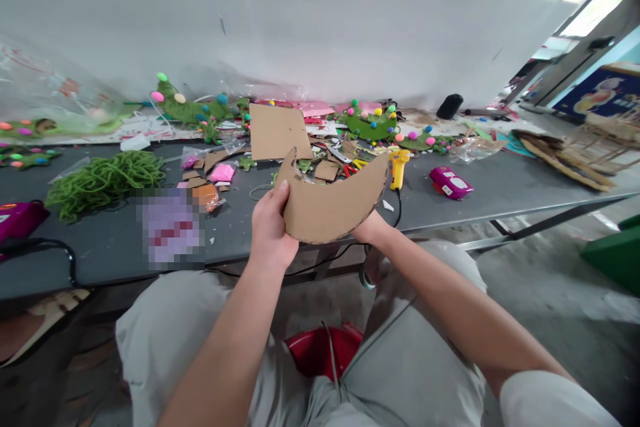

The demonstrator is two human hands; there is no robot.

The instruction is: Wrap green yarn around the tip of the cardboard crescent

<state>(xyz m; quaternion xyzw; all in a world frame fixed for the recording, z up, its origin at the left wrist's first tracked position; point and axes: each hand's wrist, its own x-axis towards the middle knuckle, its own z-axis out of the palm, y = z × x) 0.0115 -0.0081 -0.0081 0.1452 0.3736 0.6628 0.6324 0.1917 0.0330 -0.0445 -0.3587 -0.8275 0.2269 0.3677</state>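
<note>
Brown corrugated cardboard, cut as one broad crescent (335, 210), is at the centre, raised over the near edge of a dark grey bench (233, 233). Its two horns point upward, the left towards 11 o'clock and the right towards 1 o'clock. The face is plain and flat; the curved lower edge looks rough, with the ridged core showing.

One person's two bare hands are at it. The left grip (273, 223), at 8 o'clock, pinches the crescent, thumb in front and fingers behind. The right grip (366, 228), at 4 o'clock, touches it from behind; its fingers are hidden, so how closed they are cannot be told.

Around the crescent:
- 11 o'clock: one rectangular cardboard sheet (279, 130).
- 1 o'clock: one green crescent (367, 127) dotted with coloured pom-poms.
- 2 o'clock: one yellow glue gun (398, 171) with a black cord.
- 3 and 9 o'clock: two magenta packets (450, 183), one each side.
- 9 o'clock, nearer than that side's packet: one tangled heap of green yarn (107, 180).
- 6 o'clock: one red stool (307, 350) between the knees.
</note>
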